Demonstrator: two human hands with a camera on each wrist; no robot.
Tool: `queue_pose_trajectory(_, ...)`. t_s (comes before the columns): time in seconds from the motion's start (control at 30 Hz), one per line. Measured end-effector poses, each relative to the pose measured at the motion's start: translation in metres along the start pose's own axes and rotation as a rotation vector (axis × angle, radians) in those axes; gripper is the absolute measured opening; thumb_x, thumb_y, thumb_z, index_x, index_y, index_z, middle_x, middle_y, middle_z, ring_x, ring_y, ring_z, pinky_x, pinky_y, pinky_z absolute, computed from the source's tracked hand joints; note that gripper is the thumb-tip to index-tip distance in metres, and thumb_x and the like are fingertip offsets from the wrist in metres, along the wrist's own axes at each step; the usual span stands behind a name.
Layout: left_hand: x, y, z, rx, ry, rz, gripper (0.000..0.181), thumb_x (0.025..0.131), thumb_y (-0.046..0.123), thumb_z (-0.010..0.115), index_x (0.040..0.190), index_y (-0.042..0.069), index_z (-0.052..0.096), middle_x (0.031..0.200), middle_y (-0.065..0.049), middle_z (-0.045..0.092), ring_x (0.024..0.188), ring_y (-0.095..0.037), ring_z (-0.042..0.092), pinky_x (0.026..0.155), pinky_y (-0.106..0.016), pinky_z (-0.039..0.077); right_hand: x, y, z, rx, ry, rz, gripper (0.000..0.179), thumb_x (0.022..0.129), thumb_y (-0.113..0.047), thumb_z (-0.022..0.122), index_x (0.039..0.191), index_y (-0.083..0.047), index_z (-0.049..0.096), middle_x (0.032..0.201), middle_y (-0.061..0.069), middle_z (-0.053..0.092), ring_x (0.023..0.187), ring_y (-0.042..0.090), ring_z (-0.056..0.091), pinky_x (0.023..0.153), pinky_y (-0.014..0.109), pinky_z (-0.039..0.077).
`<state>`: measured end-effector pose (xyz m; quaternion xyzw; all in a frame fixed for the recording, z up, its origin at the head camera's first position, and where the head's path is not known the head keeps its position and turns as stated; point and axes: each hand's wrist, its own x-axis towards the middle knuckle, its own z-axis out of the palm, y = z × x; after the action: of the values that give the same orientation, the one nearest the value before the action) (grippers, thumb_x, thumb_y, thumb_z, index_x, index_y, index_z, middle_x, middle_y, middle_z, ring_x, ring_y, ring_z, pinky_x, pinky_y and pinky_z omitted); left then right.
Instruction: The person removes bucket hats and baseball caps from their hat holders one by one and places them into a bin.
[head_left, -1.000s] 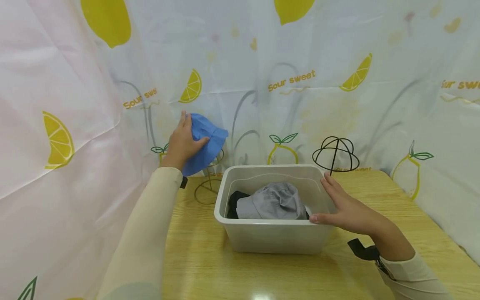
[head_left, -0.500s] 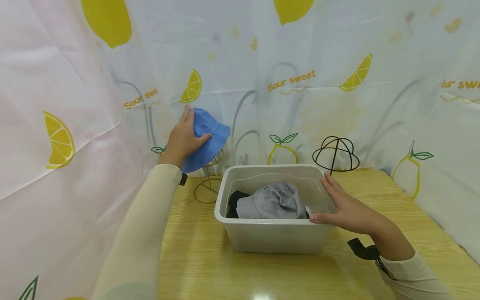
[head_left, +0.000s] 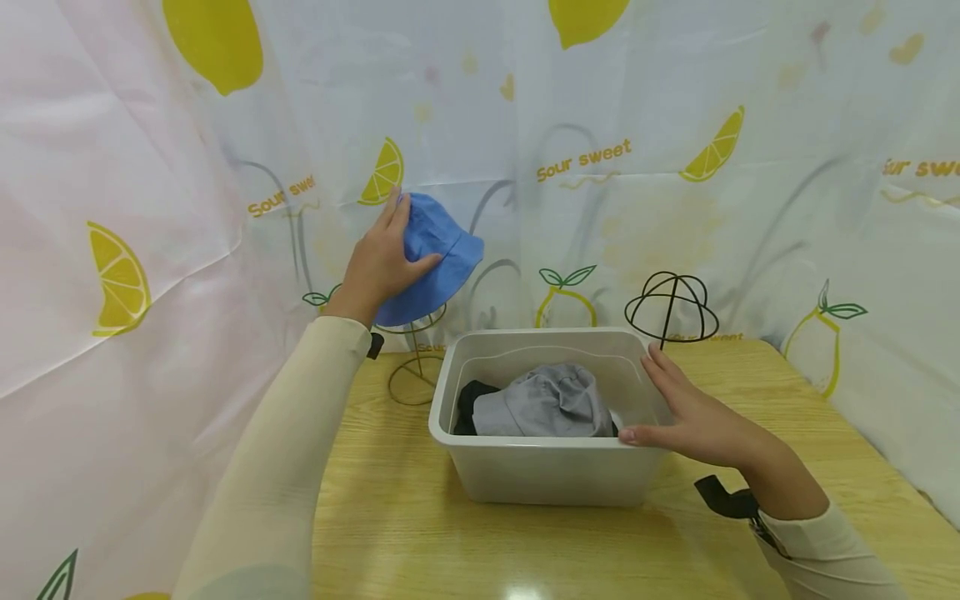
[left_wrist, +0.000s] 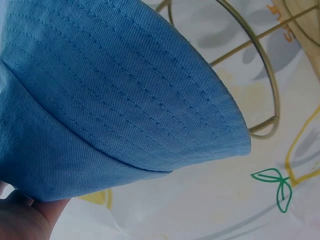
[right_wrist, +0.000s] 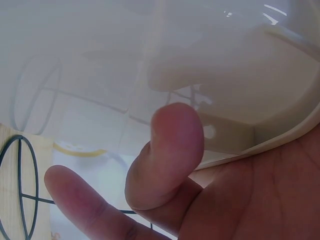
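Observation:
My left hand [head_left: 378, 267] grips a blue bucket hat [head_left: 442, 250] by its crown, thumb lying across the near side. The hat is held up at the top of a gold wire hat stand [head_left: 414, 367]; its brim overlaps the stand's wire ring. In the left wrist view, the stitched brim [left_wrist: 150, 75] fills much of the picture. My right hand [head_left: 697, 421] rests at the right front corner of a white plastic bin [head_left: 555, 475], thumb on the front rim and fingers along the right rim. A crumpled grey hat [head_left: 551, 404] lies inside the bin.
Black fabric [head_left: 468, 408] shows beside the grey hat in the bin. A black wire stand [head_left: 671, 308] with a domed top stands behind the bin's right side. A wooden table [head_left: 405, 533] bears everything, with a lemon-print curtain [head_left: 450, 100] behind and at the sides.
My left hand has raised the blue bucket hat up and slightly to the right, uncovering more of the gold stand. The right hand and the bin have stayed in place.

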<state>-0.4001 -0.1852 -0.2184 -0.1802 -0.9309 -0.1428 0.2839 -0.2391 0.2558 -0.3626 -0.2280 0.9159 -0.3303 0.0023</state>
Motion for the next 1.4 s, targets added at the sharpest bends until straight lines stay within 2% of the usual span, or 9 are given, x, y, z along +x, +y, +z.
queue_pose_trajectory(0.27, 0.001, 0.013, -0.007, -0.001, 0.014, 0.07, 0.108, 0.09, 0.049, 0.078, 0.167, 0.008, 0.014, 0.175, 0.0, 0.001, 0.154, -0.035, 0.032, 0.12, -0.051, 0.036, 0.0, 0.0, 0.0, 0.001, -0.005, 0.005, 0.118, 0.09, -0.05, 0.077, 0.168, -0.014, -0.004, 0.173, 0.015, -0.015, 0.157, 0.052, -0.002, 0.112, 0.08, 0.018)
queue_pose_trajectory(0.73, 0.0, 0.03, -0.016, 0.01, 0.027, 0.133, 0.108, 0.09, 0.053, 0.076, 0.167, 0.01, 0.015, 0.176, -0.001, 0.003, 0.153, -0.035, 0.035, 0.12, -0.05, 0.037, -0.001, 0.0, 0.0, 0.008, -0.001, 0.006, 0.117, 0.09, -0.049, 0.077, 0.168, -0.018, -0.005, 0.173, 0.015, -0.014, 0.156, 0.052, -0.002, 0.112, 0.081, 0.018)
queue_pose_trajectory(1.23, -0.013, 0.069, -0.03, -0.028, 0.043, 0.294, 0.107, 0.088, 0.052, 0.079, 0.165, 0.006, 0.021, 0.175, 0.002, 0.005, 0.151, -0.033, 0.04, 0.115, -0.045, 0.045, -0.002, -0.001, 0.0, -0.008, -0.002, 0.005, 0.117, 0.09, -0.05, 0.076, 0.167, -0.015, -0.004, 0.173, 0.016, -0.014, 0.156, 0.053, -0.001, 0.112, 0.08, 0.018)
queue_pose_trajectory(1.4, -0.017, 0.078, -0.031, -0.046, 0.025, 0.316, 0.106, 0.088, 0.052, 0.079, 0.166, 0.007, 0.021, 0.175, 0.003, 0.005, 0.15, -0.031, 0.041, 0.115, -0.044, 0.045, -0.002, -0.002, 0.0, 0.002, -0.008, 0.005, 0.116, 0.091, -0.05, 0.076, 0.167, -0.015, -0.004, 0.173, 0.015, -0.014, 0.157, 0.052, -0.002, 0.112, 0.08, 0.018)
